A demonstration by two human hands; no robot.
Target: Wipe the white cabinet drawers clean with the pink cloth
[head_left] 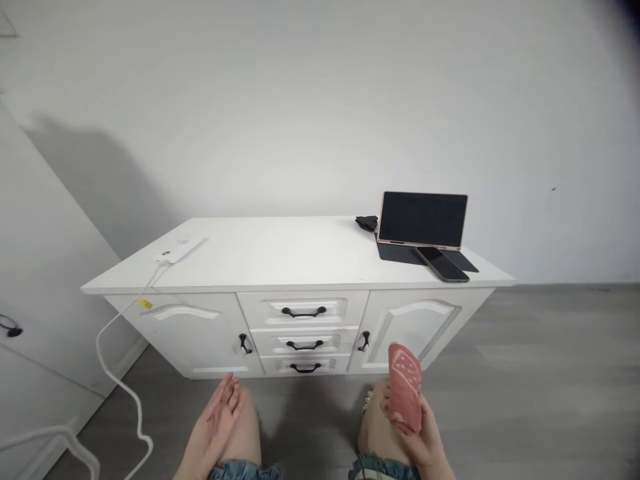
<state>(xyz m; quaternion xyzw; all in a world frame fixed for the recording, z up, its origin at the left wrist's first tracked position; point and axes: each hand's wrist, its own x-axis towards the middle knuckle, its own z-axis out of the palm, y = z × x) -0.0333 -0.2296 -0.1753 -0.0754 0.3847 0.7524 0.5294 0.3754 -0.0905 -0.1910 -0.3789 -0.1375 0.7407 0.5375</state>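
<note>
My left hand [216, 421] rests open on my left knee, fingers stretched forward and holding nothing. My right hand [425, 437] sits on my right knee, its fingers wrapped round a folded pink cloth [405, 388] with a pale dotted pattern, held upright. In front of both knees stands a low white cabinet [280, 257] with three drawers [303, 311] with black handles between two doors.
A tablet [423, 219] on a dark stand, a phone [443, 264] and a small black object [367, 223] lie on the cabinet's right end. A white power strip [179, 251] lies at its left, its cable [117, 380] trailing to the grey floor. A white wall is behind.
</note>
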